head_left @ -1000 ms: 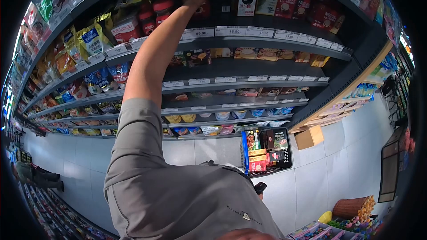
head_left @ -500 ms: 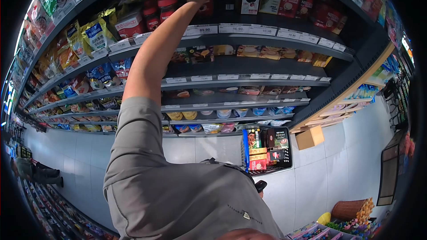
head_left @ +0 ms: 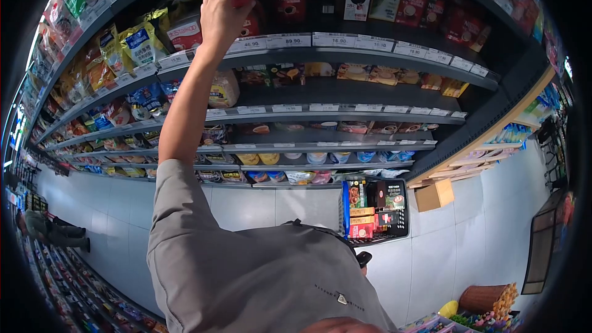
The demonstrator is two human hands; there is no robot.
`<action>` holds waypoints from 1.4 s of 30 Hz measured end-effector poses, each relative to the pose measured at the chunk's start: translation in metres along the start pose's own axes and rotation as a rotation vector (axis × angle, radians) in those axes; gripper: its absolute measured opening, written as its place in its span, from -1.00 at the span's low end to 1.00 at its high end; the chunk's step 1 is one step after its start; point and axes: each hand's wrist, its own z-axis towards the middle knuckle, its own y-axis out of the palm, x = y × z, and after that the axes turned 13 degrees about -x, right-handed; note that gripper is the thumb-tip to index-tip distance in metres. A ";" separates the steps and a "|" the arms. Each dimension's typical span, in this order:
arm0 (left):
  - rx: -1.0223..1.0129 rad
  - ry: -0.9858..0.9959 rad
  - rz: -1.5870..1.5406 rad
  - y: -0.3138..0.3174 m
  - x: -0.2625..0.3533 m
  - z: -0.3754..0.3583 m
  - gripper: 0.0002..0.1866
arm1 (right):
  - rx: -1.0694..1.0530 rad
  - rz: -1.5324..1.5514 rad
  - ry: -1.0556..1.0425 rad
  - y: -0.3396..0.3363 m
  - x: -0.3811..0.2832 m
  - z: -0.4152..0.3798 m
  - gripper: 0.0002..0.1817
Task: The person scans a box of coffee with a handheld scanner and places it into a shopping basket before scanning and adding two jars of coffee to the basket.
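My left hand (head_left: 223,17) reaches up to the top shelf, its fingers and thumb closed around the red lid of a coffee jar (head_left: 248,24). Another red-lidded coffee jar (head_left: 290,1) stands to the right of it. Left of my wrist is a white and red box (head_left: 185,35). Low by my right side, only a bit of my right hand (head_left: 369,256) shows at a black handle-like piece (head_left: 362,259); its fingers are mostly hidden. Close by, the black and blue shopping basket (head_left: 404,225) stands on the floor with several boxed goods inside.
Price labels line the edge of the shelf (head_left: 296,41), and bagged goods (head_left: 140,46) fill its left part. Coffee boxes (head_left: 412,6) stand at the right. A cardboard box (head_left: 434,195) sits on the floor. Another person (head_left: 55,232) is at the far left.
My left hand has moved left and slightly down, from one coffee jar to the jar beside it. The first jar now stands uncovered on the shelf. My right hand stays low by the basket.
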 end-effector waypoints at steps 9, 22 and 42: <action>-0.328 -0.119 0.152 0.004 -0.010 0.007 -0.40 | -0.058 -0.028 -0.042 0.003 0.040 0.030 -0.42; -0.419 -0.152 0.027 0.022 -0.017 0.014 -0.29 | -0.039 0.050 -0.039 0.038 0.087 0.044 -0.45; 0.087 0.055 -0.082 -0.051 0.045 0.006 -0.33 | 0.122 -0.078 0.079 0.005 0.027 0.024 -0.48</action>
